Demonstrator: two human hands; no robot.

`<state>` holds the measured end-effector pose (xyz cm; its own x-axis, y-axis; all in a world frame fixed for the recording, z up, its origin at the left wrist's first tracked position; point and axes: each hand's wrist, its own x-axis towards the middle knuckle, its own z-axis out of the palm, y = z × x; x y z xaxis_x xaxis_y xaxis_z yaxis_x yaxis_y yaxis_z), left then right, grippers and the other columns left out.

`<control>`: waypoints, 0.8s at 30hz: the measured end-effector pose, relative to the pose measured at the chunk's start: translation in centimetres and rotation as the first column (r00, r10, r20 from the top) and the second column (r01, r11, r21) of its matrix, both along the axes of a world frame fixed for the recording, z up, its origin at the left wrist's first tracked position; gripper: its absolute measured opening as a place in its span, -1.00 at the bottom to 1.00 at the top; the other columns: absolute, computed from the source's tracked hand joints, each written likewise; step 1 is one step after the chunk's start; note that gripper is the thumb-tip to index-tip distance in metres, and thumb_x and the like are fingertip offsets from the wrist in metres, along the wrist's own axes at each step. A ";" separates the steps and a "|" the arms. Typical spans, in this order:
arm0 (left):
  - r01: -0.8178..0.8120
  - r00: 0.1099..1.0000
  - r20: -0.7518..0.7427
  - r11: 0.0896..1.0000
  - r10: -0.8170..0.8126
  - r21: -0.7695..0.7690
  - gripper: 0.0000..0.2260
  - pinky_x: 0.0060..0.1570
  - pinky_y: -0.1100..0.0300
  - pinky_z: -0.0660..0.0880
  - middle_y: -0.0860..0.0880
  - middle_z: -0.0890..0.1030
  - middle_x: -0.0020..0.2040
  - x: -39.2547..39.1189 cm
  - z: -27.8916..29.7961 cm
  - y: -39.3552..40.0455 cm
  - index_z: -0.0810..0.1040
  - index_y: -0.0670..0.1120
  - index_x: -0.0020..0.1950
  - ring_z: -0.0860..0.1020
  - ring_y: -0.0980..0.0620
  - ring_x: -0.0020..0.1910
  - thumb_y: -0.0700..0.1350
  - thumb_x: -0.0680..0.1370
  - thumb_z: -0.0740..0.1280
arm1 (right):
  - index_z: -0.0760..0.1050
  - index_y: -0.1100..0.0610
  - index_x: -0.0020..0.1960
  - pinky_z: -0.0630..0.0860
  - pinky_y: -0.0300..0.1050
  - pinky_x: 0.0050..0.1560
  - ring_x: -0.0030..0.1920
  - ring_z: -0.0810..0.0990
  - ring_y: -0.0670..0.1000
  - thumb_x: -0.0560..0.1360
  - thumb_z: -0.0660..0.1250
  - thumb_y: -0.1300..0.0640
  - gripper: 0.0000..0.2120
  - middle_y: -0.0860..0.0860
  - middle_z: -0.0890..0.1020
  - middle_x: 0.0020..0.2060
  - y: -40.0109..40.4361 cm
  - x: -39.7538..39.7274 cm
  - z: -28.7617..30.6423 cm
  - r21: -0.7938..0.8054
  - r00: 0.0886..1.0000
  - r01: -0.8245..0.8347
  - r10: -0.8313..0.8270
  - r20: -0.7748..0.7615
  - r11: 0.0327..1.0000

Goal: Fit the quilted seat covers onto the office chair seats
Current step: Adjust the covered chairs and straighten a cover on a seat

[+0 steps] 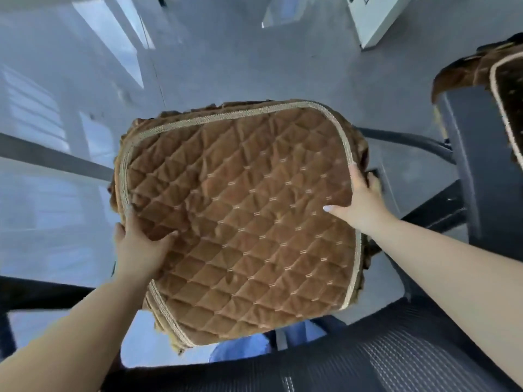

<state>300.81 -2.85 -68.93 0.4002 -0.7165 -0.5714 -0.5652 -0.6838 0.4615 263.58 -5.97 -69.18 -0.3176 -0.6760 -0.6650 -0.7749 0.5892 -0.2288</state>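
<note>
Seat cover [240,222], brown, diamond-quilted, tan piping along its border: held up flat between 2 hands above the grey floor [226,66]. Left hand [135,247] grips its left edge, thumb on top. Right hand [359,199] grips its right edge, thumb on the quilted face. Black mesh chair [396,349] below, nearest the camera. Second chair [467,165], far right, with a brown cover [506,89] on it.

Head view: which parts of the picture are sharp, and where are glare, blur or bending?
Head view: the quilted seat cover is fairly sharp; window glare lies on the grey floor at left; both forearms bend outward at the lower corners, and the edges look soft.
</note>
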 end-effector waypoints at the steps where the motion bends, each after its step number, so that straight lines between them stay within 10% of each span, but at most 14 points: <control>1: -0.012 1.000 0.007 1.000 0.012 -0.003 -0.15 0.38 -0.06 0.24 -0.25 0.22 0.44 -0.1 -0.7 -0.3 0.05 0.09 0.55 0.24 -0.19 0.42 -0.08 0.40 0.49 | -0.29 -0.21 0.50 0.26 0.20 0.38 0.50 0.11 0.20 0.36 0.46 -0.16 0.05 0.18 -0.05 0.52 -0.2 -0.2 -0.8 0.015 1.000 -0.006 0.006 -0.012 1.000; 6: 0.007 0.994 0.110 1.000 -0.006 -0.009 -0.11 0.34 -0.19 0.28 -0.29 0.22 0.43 -0.5 -1.6 -0.6 -0.01 0.14 0.54 0.31 -0.32 0.35 -0.01 0.39 0.49 | -0.29 -0.22 0.50 0.42 0.06 0.14 0.23 0.44 0.21 0.34 0.47 -0.18 0.07 0.21 0.26 0.34 0.6 -0.2 -1.8 -0.090 0.999 -0.026 0.022 -0.050 0.996; 24: 0.064 0.986 0.151 0.998 -0.067 0.027 -0.14 0.35 -0.26 0.23 -0.19 0.08 0.50 -0.7 -1.7 0.2 -0.02 0.19 0.52 0.20 -0.33 0.41 0.07 0.40 0.47 | -0.25 -0.17 0.51 0.40 0.09 0.18 0.20 0.42 0.22 0.33 0.47 -0.18 0.06 0.21 0.30 0.27 1.3 -0.7 -1.7 -0.130 0.993 -0.036 0.022 -0.112 0.991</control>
<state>300.10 -2.66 -70.64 0.4362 -0.7319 -0.5235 -0.6715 -0.6520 0.3520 262.91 -4.69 -70.87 -0.3629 -0.7654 -0.5314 -0.8161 0.5363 -0.2151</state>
